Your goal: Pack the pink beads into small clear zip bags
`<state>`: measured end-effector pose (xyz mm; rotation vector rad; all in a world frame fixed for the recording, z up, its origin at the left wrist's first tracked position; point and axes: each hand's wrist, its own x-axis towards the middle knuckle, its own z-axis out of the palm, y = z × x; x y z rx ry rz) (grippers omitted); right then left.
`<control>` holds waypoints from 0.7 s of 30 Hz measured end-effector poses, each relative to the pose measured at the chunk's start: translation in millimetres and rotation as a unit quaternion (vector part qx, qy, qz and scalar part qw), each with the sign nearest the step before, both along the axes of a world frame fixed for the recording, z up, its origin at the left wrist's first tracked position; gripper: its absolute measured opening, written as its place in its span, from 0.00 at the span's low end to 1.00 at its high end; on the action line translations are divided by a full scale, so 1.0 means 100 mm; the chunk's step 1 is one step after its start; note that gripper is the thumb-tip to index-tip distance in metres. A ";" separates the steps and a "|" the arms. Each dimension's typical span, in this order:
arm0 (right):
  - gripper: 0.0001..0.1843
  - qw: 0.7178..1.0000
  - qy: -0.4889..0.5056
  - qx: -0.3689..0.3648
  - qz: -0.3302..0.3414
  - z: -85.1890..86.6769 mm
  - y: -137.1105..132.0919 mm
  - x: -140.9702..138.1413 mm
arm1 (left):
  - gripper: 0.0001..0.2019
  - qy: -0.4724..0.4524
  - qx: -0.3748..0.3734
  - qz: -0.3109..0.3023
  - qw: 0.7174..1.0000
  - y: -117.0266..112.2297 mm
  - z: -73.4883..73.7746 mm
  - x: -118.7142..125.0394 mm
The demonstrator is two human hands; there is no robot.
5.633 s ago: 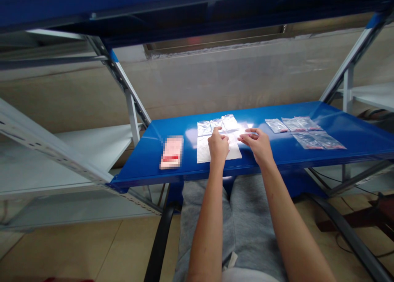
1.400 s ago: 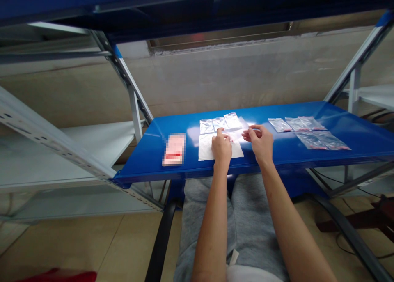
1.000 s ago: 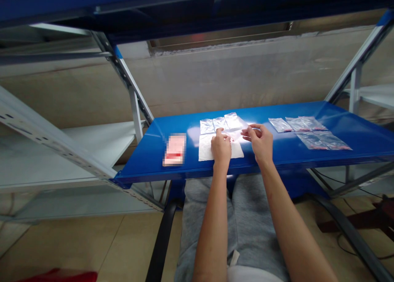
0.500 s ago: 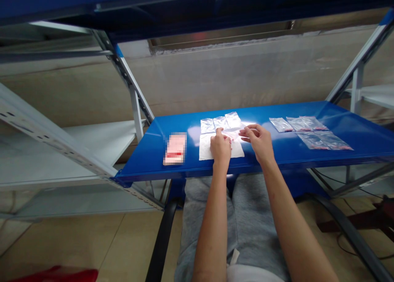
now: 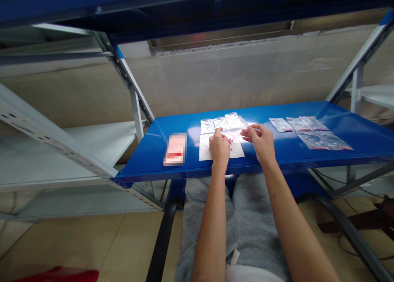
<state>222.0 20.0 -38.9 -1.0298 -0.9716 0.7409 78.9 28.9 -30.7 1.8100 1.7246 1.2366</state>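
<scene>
A white sheet (image 5: 205,151) lies on the blue shelf in front of me, with several small red pieces (image 5: 230,141) on it; they are too small to name. My left hand (image 5: 219,145) rests over the sheet just left of these pieces, its forefinger stretched out and apart from the thumb. My right hand (image 5: 259,139) is to the right, fingertips pinched on a clear plastic bag (image 5: 242,121). Three flat clear bags (image 5: 219,122) lie in a row along the sheet's far side.
Several clear bags with red contents (image 5: 310,128) lie at the right on the blue shelf (image 5: 267,157). A blurred pinkish flat object (image 5: 175,149) lies at the left. Metal uprights (image 5: 126,74) flank the shelf, and another blue shelf (image 5: 197,11) hangs overhead.
My left hand has shifted slightly left, showing more of the red pieces. My right hand has moved a little right, and the clear bag has come away from the left hand.
</scene>
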 end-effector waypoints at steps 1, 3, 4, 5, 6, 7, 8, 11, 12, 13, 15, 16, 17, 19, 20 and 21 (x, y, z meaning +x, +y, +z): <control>0.20 1.000 0.007 -0.002 -0.006 -0.01 0.01 0.01 | 0.20 0.000 0.004 0.002 1.000 0.00 0.01 -0.02; 0.18 0.999 0.032 -0.006 -0.018 -0.03 0.02 0.03 | 0.18 -0.004 0.011 0.009 1.000 -0.01 0.04 -0.06; 0.17 0.998 0.049 -0.008 -0.024 -0.04 0.03 0.04 | 0.17 -0.009 0.013 0.013 1.000 -0.02 0.06 -0.09; 0.16 0.997 0.068 -0.010 -0.028 -0.06 0.04 0.06 | 0.16 -0.014 0.013 0.016 1.000 -0.03 0.07 -0.11; 0.15 0.996 0.087 -0.013 -0.030 -0.07 0.05 0.08 | 0.14 -0.019 0.012 0.020 1.000 -0.03 0.09 -0.13; 0.14 0.994 0.104 -0.015 -0.029 -0.08 0.07 0.09 | 0.13 -0.025 0.010 0.021 0.999 -0.05 0.11 -0.15; 0.14 0.993 0.116 -0.017 -0.025 -0.10 0.08 0.11 | 0.12 -0.033 0.008 0.022 0.999 -0.06 0.13 -0.16; 0.14 0.991 0.131 -0.021 0.007 -0.11 0.10 0.15 | 0.12 -0.085 -0.004 0.002 0.996 -0.11 0.17 -0.12; 0.14 0.991 0.134 -0.023 0.019 -0.11 0.10 0.15 | 0.14 -0.112 -0.010 -0.007 0.994 -0.13 0.18 -0.09; 0.13 0.990 0.139 -0.024 0.031 -0.09 0.09 0.14 | 0.16 -0.140 -0.016 -0.015 0.990 -0.14 0.18 -0.05; 0.12 0.987 0.152 -0.031 0.050 -0.06 0.06 0.12 | 0.17 -0.186 -0.021 -0.026 0.982 -0.16 0.17 0.02; 0.12 0.985 0.159 -0.037 0.058 -0.04 0.04 0.10 | 0.16 -0.203 -0.022 -0.029 0.978 -0.17 0.16 0.05; 0.13 0.983 0.164 -0.044 0.068 -0.01 0.02 0.09 | 0.14 -0.218 -0.023 -0.032 0.975 -0.17 0.14 0.07; 0.17 0.981 0.159 -0.066 0.090 0.03 -0.03 0.08 | 0.12 -0.245 -0.033 -0.039 0.968 -0.18 0.12 0.07; 0.19 0.981 0.147 -0.077 0.098 0.05 -0.05 0.08 | 0.11 -0.254 -0.040 -0.041 0.966 -0.18 0.12 0.06; 0.21 0.982 0.129 -0.084 0.104 0.08 -0.08 0.09 | 0.11 -0.257 -0.045 -0.040 0.965 -0.18 0.12 0.04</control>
